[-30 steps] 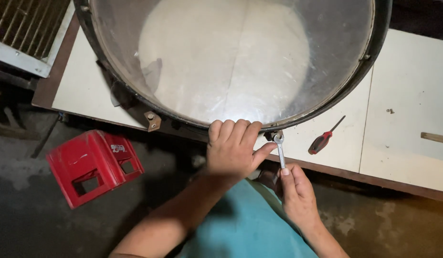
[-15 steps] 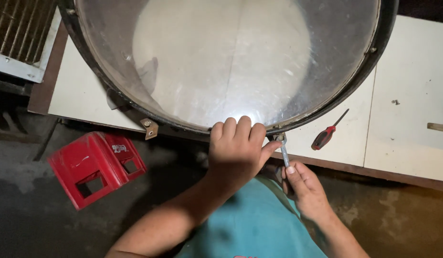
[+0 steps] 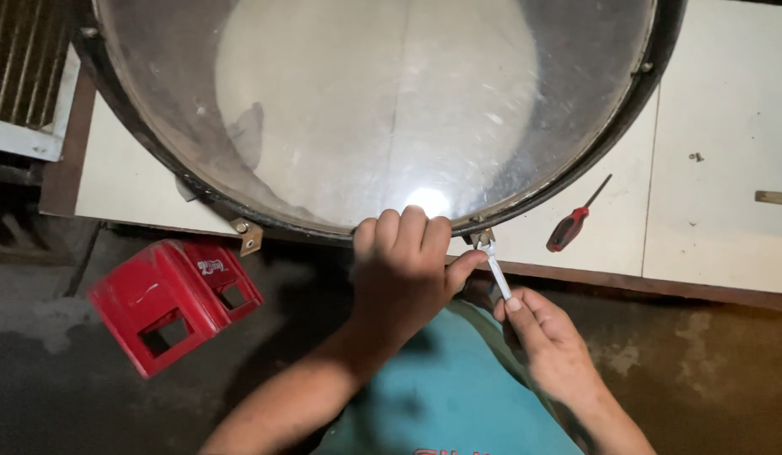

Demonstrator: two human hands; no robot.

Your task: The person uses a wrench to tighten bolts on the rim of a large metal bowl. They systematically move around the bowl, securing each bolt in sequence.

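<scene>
A large round drum (image 3: 374,109) with a dark metal hoop and a translucent skin lies flat on a white table (image 3: 720,168). My left hand (image 3: 404,270) grips the near rim of the hoop, fingers curled over its edge. My right hand (image 3: 547,341) holds a small silver wrench (image 3: 495,265), whose head sits on a tension bolt at the rim right beside my left thumb. A bright spot of light reflects on the skin just above my left fingers.
A red-handled screwdriver (image 3: 575,221) lies on the table to the right of the drum. A red plastic crate (image 3: 172,299) stands on the dark floor at the left. A metal lug (image 3: 248,234) hangs from the hoop nearby. A grille (image 3: 20,76) is at the far left.
The view has shifted slightly, with the drum rim and both hands sitting lower and a bit further right in frame. The wrench stays on the same bolt, its handle angle changing a little.
</scene>
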